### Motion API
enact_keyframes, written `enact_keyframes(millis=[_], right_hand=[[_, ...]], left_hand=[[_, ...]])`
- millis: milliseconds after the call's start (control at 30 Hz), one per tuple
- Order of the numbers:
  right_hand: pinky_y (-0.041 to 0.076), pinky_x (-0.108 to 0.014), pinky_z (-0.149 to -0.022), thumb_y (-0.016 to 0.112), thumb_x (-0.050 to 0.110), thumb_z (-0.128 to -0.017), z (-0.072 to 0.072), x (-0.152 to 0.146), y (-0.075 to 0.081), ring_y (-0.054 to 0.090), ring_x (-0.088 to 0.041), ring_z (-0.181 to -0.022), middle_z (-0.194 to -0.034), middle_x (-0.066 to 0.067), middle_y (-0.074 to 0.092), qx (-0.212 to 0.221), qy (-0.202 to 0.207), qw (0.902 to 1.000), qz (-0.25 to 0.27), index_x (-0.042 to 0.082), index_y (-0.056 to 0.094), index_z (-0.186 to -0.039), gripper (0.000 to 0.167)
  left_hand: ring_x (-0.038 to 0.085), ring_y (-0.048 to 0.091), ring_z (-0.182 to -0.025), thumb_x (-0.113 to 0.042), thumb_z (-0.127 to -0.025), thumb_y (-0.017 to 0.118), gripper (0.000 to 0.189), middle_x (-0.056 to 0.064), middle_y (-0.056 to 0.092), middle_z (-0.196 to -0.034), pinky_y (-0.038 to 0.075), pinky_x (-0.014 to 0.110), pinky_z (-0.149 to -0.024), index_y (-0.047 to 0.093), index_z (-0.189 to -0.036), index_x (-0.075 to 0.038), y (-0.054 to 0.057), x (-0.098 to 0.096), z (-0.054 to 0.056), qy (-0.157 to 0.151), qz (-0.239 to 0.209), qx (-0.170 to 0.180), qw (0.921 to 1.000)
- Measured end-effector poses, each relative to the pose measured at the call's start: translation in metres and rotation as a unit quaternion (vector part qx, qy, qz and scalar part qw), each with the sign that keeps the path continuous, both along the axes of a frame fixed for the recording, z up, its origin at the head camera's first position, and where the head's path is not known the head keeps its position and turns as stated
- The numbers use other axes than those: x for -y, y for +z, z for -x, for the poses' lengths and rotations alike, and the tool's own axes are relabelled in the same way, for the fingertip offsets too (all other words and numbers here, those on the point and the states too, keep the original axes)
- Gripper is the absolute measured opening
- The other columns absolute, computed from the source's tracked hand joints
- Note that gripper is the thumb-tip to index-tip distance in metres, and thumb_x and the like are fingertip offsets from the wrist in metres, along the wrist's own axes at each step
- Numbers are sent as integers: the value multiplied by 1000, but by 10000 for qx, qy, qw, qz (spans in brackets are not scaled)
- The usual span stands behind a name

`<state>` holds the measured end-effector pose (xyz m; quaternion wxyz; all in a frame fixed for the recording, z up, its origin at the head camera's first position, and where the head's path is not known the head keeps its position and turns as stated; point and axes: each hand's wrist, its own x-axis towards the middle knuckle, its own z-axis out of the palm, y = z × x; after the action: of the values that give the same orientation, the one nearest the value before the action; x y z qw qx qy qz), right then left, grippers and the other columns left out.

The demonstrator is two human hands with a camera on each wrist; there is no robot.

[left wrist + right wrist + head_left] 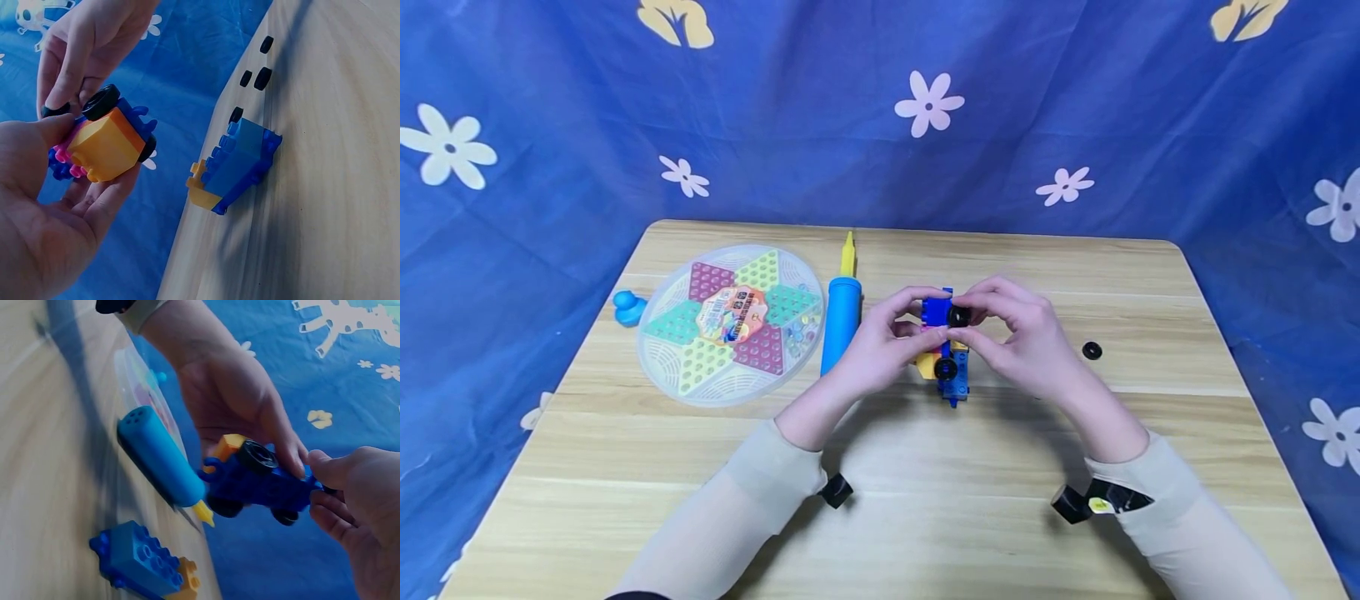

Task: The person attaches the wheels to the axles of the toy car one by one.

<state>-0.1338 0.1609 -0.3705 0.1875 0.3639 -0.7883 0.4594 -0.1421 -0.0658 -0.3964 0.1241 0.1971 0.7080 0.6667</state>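
No text is showing legibly. A scalloped orange-and-white label (732,315) is bearing print too small to read on the round, clear plastic board with coloured triangles (658,367); a small yellow sticker (1101,505) on the black strap (1129,497) at the pale right sleeve (1195,533) is showing unreadable marks.

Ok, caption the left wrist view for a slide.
Left hand holds a toy car, right hand pinches a wheel; blue blocks and loose wheels sit on the table.

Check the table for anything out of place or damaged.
Nothing looks damaged, but the blue block toy on the table shows no wheels, unlike the held car, while black wheels lie loose nearby.
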Motion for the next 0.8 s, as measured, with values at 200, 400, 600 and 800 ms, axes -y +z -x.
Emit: enact_keyframes(millis=[200,400,600,800], right_hand=[[57,-25,-78,90,-6,-80,0,4,-4,69,-19,-85,-100,-6,71,-84,-142,9999,13,-2,80,-112,34],[55,-21,-74,93,-4,-78,-1,4,-5,68,-16,-80,-93,-4,70,-22,-358,9993,38,-2,82,-107,32],[58,-25,-69,97,4,-75,-3,8,-2,67,-13,-72,-87,2,72,672,-762,9947,132,1,84,-101,29],[60,-27,-71,95,-1,-76,-1,9,-2,68,-17,-76,-88,-1,73,1396,-594,9876,411,0,84,-101,28]], left_hand=[[28,74,-88,-10,-102,73,39,11,66,-121,62,37,-74,65,-140,-17,-3,-3,1,-35,162,-360,9992],[26,70,-94,-9,-101,74,38,7,67,-122,62,40,-81,66,-138,-15,-4,-6,0,1,364,-701,9969],[24,66,-97,-12,-101,76,39,4,68,-120,59,45,-87,67,-138,-16,-6,-8,-1,76,618,-941,9936],[24,67,-89,-9,-98,78,42,6,67,-116,60,47,-82,67,-138,-16,-9,-8,-3,268,580,-930,9936]])
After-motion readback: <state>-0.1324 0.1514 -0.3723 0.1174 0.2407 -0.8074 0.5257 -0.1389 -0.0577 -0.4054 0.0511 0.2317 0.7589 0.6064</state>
